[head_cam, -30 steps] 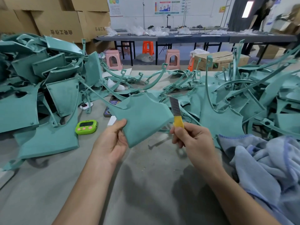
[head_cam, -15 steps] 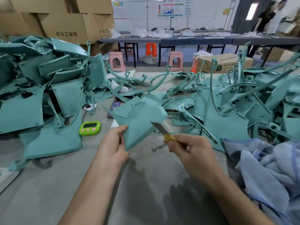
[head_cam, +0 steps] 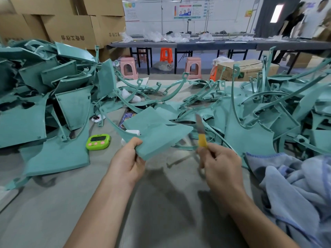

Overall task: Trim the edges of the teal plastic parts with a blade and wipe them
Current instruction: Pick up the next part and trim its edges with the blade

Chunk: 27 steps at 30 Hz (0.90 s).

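Note:
My left hand (head_cam: 127, 162) grips a flat teal plastic part (head_cam: 157, 132) by its near corner and holds it above the grey table (head_cam: 161, 212), tilted nearly flat. My right hand (head_cam: 221, 164) pinches a blade with a yellow handle (head_cam: 201, 136), pointing up and standing just right of the part's right edge, apart from it. A light blue cloth (head_cam: 295, 190) lies crumpled at the right. Heaps of teal parts fill the left (head_cam: 44, 104) and the right (head_cam: 268, 111) of the table.
A green timer (head_cam: 98, 141) sits on the table left of my left hand. A small white device (head_cam: 96, 118) and a dark card lie behind it. Cardboard boxes (head_cam: 71, 24) stand at the back left; stools, long tables and people are farther off.
The blade has swung from lying across the part's edge to pointing up beside it. My left hand has tilted the part flatter.

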### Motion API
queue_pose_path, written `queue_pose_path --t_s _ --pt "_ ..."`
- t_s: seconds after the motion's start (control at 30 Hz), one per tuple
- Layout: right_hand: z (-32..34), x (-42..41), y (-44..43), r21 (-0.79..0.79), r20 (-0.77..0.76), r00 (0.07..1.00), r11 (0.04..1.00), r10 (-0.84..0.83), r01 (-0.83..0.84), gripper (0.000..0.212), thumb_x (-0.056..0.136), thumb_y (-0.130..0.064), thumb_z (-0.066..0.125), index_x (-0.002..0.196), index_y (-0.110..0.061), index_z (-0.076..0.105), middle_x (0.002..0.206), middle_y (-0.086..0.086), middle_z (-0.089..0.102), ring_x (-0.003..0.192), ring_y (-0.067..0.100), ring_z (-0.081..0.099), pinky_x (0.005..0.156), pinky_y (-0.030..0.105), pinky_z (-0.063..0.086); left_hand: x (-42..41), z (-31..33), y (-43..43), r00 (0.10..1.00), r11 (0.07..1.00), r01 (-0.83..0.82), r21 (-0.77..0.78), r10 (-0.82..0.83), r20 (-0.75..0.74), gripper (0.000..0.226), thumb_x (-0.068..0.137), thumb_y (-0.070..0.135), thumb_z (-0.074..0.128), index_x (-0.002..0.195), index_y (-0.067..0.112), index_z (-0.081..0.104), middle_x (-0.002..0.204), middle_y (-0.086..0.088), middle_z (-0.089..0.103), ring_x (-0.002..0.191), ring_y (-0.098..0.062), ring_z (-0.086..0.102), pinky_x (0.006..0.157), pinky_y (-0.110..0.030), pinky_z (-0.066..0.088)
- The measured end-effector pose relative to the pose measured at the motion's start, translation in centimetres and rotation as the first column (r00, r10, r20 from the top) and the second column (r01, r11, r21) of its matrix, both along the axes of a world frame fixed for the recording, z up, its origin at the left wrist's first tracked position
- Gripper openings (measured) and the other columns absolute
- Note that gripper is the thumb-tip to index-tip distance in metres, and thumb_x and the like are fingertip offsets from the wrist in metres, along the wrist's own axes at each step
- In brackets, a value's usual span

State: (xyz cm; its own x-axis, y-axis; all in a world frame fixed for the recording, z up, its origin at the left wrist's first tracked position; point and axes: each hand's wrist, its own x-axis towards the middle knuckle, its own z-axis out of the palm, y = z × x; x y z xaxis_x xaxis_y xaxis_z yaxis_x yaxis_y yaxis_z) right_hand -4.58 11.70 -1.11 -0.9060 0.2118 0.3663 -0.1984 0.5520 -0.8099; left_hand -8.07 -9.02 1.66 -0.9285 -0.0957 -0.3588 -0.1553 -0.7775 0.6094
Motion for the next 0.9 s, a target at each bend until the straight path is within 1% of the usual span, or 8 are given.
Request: queue_pose_path --t_s 0.1,0.2,0.27,0.43,0.53,0.63,0.77,0.9 --pt "0.2 0.5 0.2 -0.07 0.001 0.987 0.985 0.161 -0.161 0.025 0.098 -0.032 0.064 0.076 -0.019 0.066 0.059 0.004 0.056 0.049 0.008 0.042 0.049 0.035 0.038 -0.2 -0.1 0.1 1.0 1.0 -0.004 0.0 0.004 0.009 0.017 0.099 -0.003 0.045 0.104 0.0 0.061 0.08 -0.014 0.077 0.061 -0.019 0.075 0.045 -0.023 0.056" --pt "0.0 1.5 -1.7 0.163 0.129 0.903 0.889 0.41 -0.427 0.022 0.093 -0.041 0.062 0.077 -0.026 0.062 0.065 -0.004 0.059 0.053 0.007 0.048 0.049 0.022 0.036 -0.2 -0.1 0.5 1.0 1.0 0.008 0.019 -0.008 -0.007 0.019 0.099 -0.004 0.043 0.106 -0.002 0.06 0.085 -0.017 0.077 0.065 -0.022 0.076 0.047 -0.024 0.056" --pt "-0.3 0.8 -2.2 0.214 0.142 0.924 0.9 0.356 -0.38 0.016 0.093 -0.037 0.065 0.083 -0.025 0.063 0.063 -0.006 0.059 0.052 0.009 0.048 0.049 0.023 0.036 -0.2 -0.2 0.5 1.0 0.999 0.009 0.038 -0.009 -0.01 0.019 0.1 -0.003 0.043 0.109 -0.003 0.06 0.091 -0.019 0.077 0.069 -0.024 0.076 0.049 -0.025 0.058" --pt "-0.6 -1.1 0.4 -0.078 0.039 0.998 0.995 -0.057 0.06 0.027 0.095 -0.026 0.066 0.077 -0.006 0.064 0.058 0.011 0.055 0.057 0.033 0.054 0.057 0.047 0.051 -0.5 -0.3 -0.4 1.0 1.0 0.0 0.005 0.0 0.008 0.019 0.101 -0.003 0.044 0.109 -0.001 0.06 0.082 -0.015 0.077 0.062 -0.02 0.075 0.048 -0.025 0.058" --pt "-0.5 0.5 -0.8 -0.076 -0.01 0.974 0.971 0.227 -0.227 0.023 0.096 -0.027 0.066 0.077 -0.015 0.064 0.057 0.0 0.05 0.051 0.012 0.044 0.05 0.029 0.041 -0.7 -0.6 -0.4 1.0 1.0 -0.009 0.011 0.009 -0.004 0.026 0.101 -0.003 0.043 0.123 -0.003 0.058 0.103 -0.019 0.074 0.069 -0.023 0.076 0.054 -0.028 0.061" --pt "-0.4 1.4 -2.6 0.225 0.097 0.891 0.862 0.444 -0.454 0.023 0.094 -0.033 0.063 0.076 -0.02 0.057 0.064 -0.003 0.054 0.057 0.009 0.047 0.051 0.019 0.033 -0.6 -0.8 0.1 1.0 1.0 0.0 0.022 0.0 -0.004 0.035 0.101 -0.002 0.044 0.134 -0.008 0.053 0.119 -0.026 0.069 0.078 -0.026 0.075 0.061 -0.032 0.063" --pt "-0.1 0.1 -1.3 0.152 0.118 0.963 0.954 0.242 -0.258 0.031 0.096 -0.031 0.066 0.074 -0.011 0.06 0.061 0.007 0.054 0.053 0.012 0.044 0.056 0.032 0.037 -0.5 -1.0 -0.5 1.0 0.999 -0.016 0.041 0.015 0.001 0.035 0.102 -0.002 0.042 0.135 -0.005 0.053 0.102 -0.021 0.075 0.068 -0.024 0.076 0.055 -0.029 0.061" --pt "-0.2 0.4 0.0 -0.04 0.014 0.989 0.989 0.144 -0.144 0.034 0.098 -0.028 0.064 0.071 -0.009 0.058 0.055 0.004 0.048 0.052 0.016 0.042 0.054 0.038 0.038 -0.6 -0.8 -0.2 1.0 1.0 -0.009 -0.004 0.009 0.015 0.039 0.101 -0.002 0.044 0.138 -0.003 0.053 0.128 -0.022 0.067 0.07 -0.021 0.075 0.062 -0.029 0.063"
